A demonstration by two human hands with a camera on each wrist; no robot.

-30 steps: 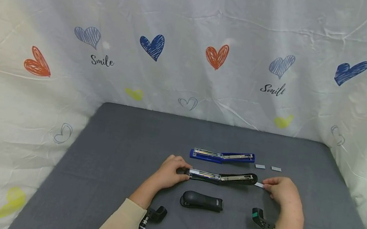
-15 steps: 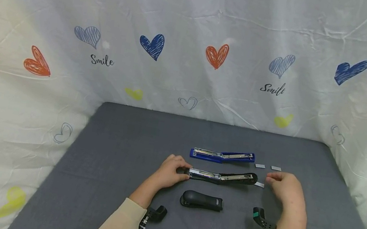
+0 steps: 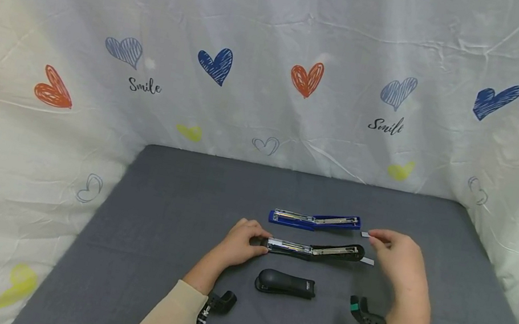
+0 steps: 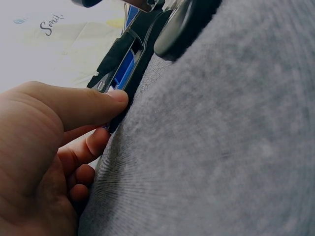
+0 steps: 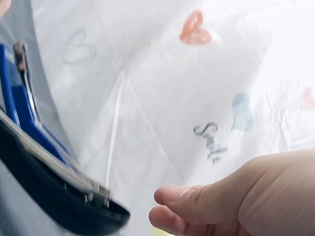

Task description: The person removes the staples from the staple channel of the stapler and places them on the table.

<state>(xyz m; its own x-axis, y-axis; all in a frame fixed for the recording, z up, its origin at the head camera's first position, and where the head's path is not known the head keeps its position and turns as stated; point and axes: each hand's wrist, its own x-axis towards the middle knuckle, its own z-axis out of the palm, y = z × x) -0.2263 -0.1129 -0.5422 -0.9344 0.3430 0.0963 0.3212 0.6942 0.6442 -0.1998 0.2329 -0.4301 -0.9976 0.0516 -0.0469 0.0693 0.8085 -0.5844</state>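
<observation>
A black stapler [image 3: 288, 250] lies unfolded on the grey table, its metal channel exposed. My left hand [image 3: 242, 243] pinches its left end between thumb and fingers, seen closer in the left wrist view. Behind it is an unfolded blue stapler [image 3: 317, 221]. Small pale strips that look like staples lie by the staplers' right ends, one near the black stapler [image 3: 367, 261] and one near the blue. My right hand [image 3: 399, 256] has thumb and index fingertips at the right end of that strip [image 3: 364, 234]. Whether they pinch it is unclear; the right wrist view shows nothing between them.
A second black stapler [image 3: 286, 284], closed, lies in front of the unfolded one. White cloth [image 3: 264, 18] printed with hearts hangs behind the table and along its sides. The grey table surface [image 3: 180, 200] extends to the left of the staplers.
My right hand has left the strip by the black stapler and moved up and left to the one by the blue stapler. It now covers the farther-right strip's place. My left hand is still.
</observation>
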